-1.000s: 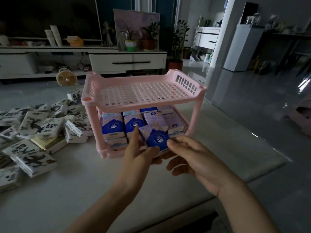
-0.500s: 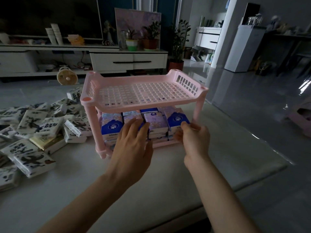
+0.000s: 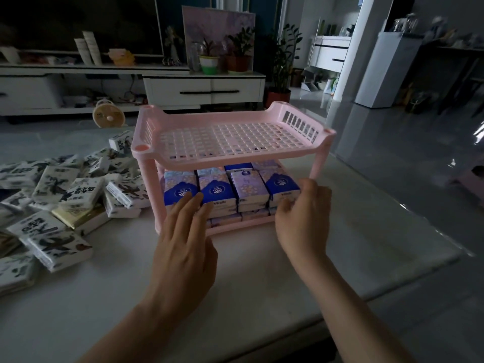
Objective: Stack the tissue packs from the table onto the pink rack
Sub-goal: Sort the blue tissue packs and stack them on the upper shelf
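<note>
- Looking down through the head camera, we see the pink rack [image 3: 230, 142] standing on the pale table [image 3: 248, 297] in the middle of the frame, its two tiers joined by corner posts.
- Its upper tier is a gridded tray, and through the holes we glimpse the packs below.
- On the lower tier, blue and purple tissue packs [image 3: 217, 191] lie in layered rows. Four sit across the front, their printed faces tilted up toward us.
- Our left hand [image 3: 183, 247] reaches in from the lower centre. Its fingers are straight and slightly spread, with the tips touching the front of the two blue packs at the left of that row. It has hold of nothing.
- Our right hand [image 3: 303, 213] sits right of centre, just beside the rack's front right post. Its fingers are bent against the front of the rightmost stack, and the thumb is raised by the top pack's corner. We cannot tell whether it pinches a pack or only presses on it.
- At the left of the frame, white tissue packs [image 3: 65, 195] with dark ink patterns lie heaped on the table, reaching up to the rack's left posts. A gold pack [image 3: 76, 214] lies among them.
- Across the upper part of the frame runs a low white cabinet [image 3: 204, 89] with potted plants [image 3: 209, 58] on top. A small round fan [image 3: 108, 116] shows just beyond the table's far edge, and a glossy floor [image 3: 392, 153] fills the right side.
</note>
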